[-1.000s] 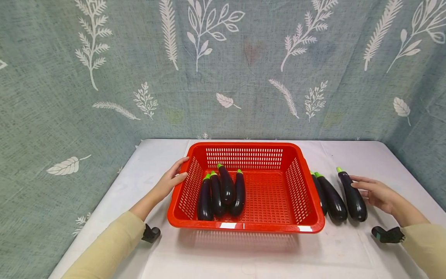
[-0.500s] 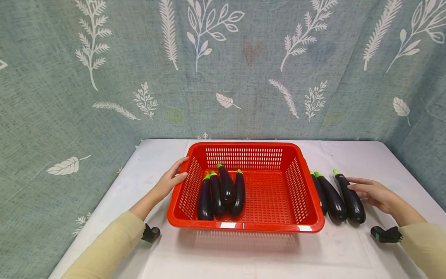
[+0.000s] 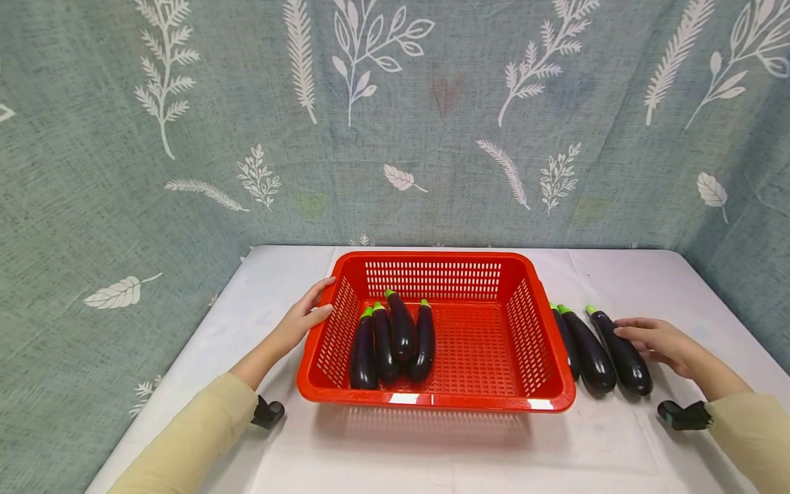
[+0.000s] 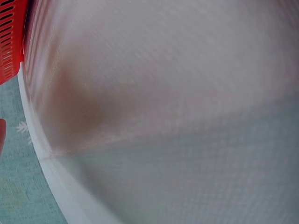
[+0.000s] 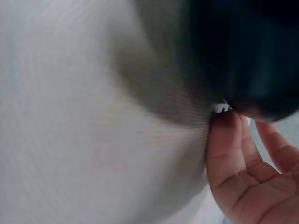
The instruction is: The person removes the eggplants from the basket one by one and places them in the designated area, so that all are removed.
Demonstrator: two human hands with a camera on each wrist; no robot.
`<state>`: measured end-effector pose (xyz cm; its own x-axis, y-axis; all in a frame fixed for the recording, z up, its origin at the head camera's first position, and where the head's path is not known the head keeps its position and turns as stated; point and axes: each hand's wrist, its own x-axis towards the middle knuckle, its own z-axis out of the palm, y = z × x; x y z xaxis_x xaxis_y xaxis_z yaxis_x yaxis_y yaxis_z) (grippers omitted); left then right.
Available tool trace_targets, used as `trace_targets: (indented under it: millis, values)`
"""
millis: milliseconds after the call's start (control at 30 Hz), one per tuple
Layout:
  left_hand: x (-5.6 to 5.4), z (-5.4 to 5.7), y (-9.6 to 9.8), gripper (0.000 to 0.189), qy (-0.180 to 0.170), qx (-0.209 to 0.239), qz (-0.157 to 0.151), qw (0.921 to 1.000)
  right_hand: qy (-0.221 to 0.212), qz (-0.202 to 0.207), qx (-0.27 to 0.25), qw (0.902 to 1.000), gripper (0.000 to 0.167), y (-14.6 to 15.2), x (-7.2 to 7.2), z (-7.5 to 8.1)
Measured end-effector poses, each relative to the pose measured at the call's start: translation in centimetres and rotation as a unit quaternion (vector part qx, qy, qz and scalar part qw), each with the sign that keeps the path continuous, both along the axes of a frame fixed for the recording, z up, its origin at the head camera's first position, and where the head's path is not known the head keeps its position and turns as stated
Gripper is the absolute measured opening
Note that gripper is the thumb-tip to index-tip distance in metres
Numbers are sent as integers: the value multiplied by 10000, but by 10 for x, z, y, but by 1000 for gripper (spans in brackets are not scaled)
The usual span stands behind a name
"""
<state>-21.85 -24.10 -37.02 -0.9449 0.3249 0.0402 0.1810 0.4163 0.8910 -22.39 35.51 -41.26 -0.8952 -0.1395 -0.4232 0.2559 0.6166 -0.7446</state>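
A person's left hand (image 3: 302, 319) rests on the rim of a red plastic basket (image 3: 432, 403) at nine o'clock, the visible fingers relaxed, while the right hand (image 3: 660, 342) touches a dark purple eggplant (image 3: 622, 355) lying on the table (image 3: 444, 456) at the basket's three o'clock. The right fingers overlap that eggplant's upper side; whether they close round it, the views cannot tell. Its green stem end points toward eleven o'clock, its rounded end toward five.

Just beside it, toward nine o'clock, lies a second eggplant (image 3: 588, 353), and beyond that a third eggplant (image 3: 566, 343), partly hidden by the basket wall. Inside the perforated basket, four eggplants (image 3: 402, 333) cluster from the center toward nine o'clock, stem ends toward twelve. Pale yellow sleeves (image 3: 191, 436) cover both forearms, with a black device (image 3: 685, 416) at each wrist. A gray-green curtain (image 3: 444, 137) with white leaf prints hangs at twelve o'clock.
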Motion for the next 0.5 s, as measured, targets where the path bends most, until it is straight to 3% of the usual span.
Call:
trace_targets:
  millis: [167,500]
  values:
    - [-2,-2,-1,55,-17,7,-2,10000,168,182,-73,9997,67,1,2,9]
    - [-1,-1,0,56,-68,-64,89,9999,588,272,-756,9950,63,-7,-11,51]
